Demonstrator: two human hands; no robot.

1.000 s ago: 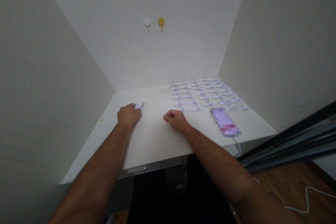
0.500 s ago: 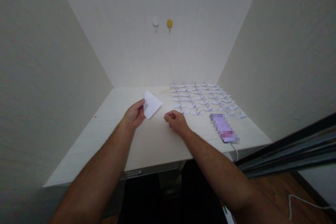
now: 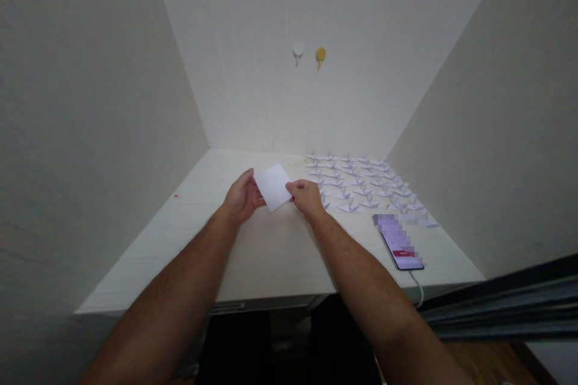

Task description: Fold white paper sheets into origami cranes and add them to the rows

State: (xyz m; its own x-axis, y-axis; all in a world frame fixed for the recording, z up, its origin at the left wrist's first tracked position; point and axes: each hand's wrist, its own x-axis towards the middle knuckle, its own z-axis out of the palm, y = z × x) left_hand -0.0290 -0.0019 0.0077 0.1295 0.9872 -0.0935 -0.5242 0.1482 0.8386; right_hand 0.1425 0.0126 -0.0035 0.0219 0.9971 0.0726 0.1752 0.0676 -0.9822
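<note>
A small square sheet of white paper (image 3: 273,187) is held above the desk, one corner towards me. My right hand (image 3: 307,195) pinches its right corner between thumb and fingers. At the left edge, my left hand (image 3: 242,197) is curled round the paper, thumb near the upper left corner and fingers partly hidden behind the sheet. To the right of my right hand, several folded white paper cranes (image 3: 356,183) stand in rows on the desk.
A phone (image 3: 400,243) with a lit screen and a white cable (image 3: 421,293) lies on the white desk (image 3: 180,240) at the right. Walls enclose the desk at both sides and the back. A white hook (image 3: 298,50) and a yellow hook (image 3: 320,54) are on the back wall.
My right hand has moved up to the paper and taken hold of its right corner. The sheet has turned to face me more squarely. The view has shifted slightly left.
</note>
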